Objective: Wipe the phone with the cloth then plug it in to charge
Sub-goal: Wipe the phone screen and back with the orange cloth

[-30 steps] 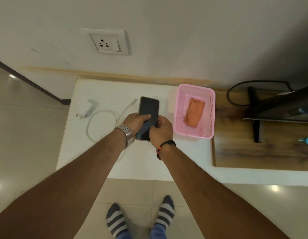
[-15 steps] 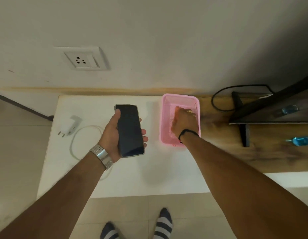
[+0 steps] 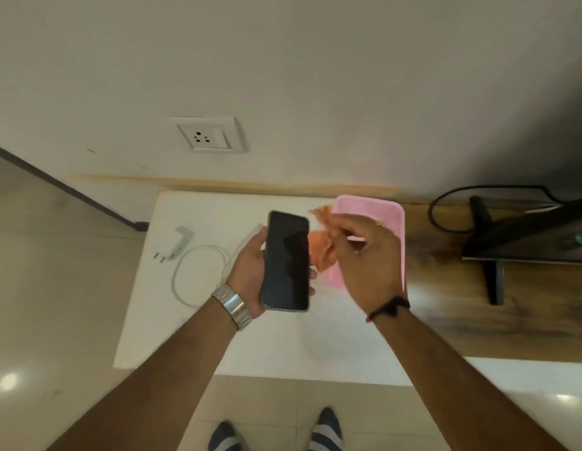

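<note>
At frame centre the left hand (image 3: 250,271) holds the phone (image 3: 287,260) screen-up; the right hand (image 3: 369,258) pinches the blurred, seemingly orange cloth (image 3: 322,247) just beside it. Wiping hasn't begun; the charger (image 3: 175,244) lies unplugged on the worktop (image 3: 283,340).

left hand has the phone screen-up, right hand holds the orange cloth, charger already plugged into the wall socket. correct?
Not quite. In the head view the charger lies unplugged on the white table, and the wall socket is empty. The rest holds: the left hand holds the phone screen-up, and the right hand holds the orange cloth.
</note>
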{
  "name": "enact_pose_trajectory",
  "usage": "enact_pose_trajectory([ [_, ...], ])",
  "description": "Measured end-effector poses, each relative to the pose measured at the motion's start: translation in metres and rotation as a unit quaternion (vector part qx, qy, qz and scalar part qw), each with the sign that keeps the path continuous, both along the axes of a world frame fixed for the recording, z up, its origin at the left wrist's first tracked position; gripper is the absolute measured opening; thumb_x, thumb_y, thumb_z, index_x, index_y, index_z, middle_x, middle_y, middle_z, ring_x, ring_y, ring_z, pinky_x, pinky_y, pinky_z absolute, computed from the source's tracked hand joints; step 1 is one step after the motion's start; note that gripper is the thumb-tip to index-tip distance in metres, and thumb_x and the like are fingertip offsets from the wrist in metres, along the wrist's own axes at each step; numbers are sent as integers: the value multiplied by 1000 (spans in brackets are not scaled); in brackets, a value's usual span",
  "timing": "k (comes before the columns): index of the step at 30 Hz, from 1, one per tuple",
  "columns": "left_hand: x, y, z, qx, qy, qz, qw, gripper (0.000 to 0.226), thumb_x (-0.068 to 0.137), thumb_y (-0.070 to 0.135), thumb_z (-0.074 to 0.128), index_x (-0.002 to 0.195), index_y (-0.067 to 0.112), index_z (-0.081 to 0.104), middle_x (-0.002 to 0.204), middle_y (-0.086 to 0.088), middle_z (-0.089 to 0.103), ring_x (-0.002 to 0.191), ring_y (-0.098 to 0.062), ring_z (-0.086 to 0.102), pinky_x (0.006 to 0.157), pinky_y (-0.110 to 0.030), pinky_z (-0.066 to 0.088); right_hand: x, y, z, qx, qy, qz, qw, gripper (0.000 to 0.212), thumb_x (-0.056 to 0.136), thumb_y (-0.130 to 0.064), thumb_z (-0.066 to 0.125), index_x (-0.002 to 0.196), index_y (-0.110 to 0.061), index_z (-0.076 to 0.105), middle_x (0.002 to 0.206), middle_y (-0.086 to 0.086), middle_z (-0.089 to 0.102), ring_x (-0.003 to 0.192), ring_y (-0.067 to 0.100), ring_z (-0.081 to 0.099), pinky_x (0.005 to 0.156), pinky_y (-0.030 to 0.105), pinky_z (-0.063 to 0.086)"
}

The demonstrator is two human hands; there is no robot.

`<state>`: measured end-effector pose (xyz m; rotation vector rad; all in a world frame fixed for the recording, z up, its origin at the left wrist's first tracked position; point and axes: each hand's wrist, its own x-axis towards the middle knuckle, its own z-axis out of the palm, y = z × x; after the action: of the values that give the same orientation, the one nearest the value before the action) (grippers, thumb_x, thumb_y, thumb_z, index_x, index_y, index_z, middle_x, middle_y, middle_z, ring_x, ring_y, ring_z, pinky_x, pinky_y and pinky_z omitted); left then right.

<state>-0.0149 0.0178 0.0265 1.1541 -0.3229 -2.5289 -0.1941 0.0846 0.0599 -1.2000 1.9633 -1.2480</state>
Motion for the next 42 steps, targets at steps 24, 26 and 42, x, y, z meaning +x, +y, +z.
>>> enact_pose_trajectory([
  [24,-7,17,61,-57,-31,43,997,53,99,58,46,116,21,80,119,-10,78,104,-27,77,82,-38,63,42,3,59,106,300,292,902,72,107,-41,25,163,-18,-14,173,-1,-12,157,13,-18,129,47,5],
  [26,-4,15,64,-57,-24,46,997,53,99,58,44,100,21,82,99,-7,81,87,-25,79,72,-34,63,43,3,61,120,273,267,917,73,106,-42,24,162,-18,-16,172,-1,-15,157,13,-20,129,46,4],
  [42,7,23,66,-90,-29,78,992,44,108,44,40,123,19,73,123,4,78,114,-11,72,105,-38,50,80,47,65,61,291,335,894,75,104,-43,27,163,-12,-7,173,5,-11,158,19,-17,129,50,5],
])
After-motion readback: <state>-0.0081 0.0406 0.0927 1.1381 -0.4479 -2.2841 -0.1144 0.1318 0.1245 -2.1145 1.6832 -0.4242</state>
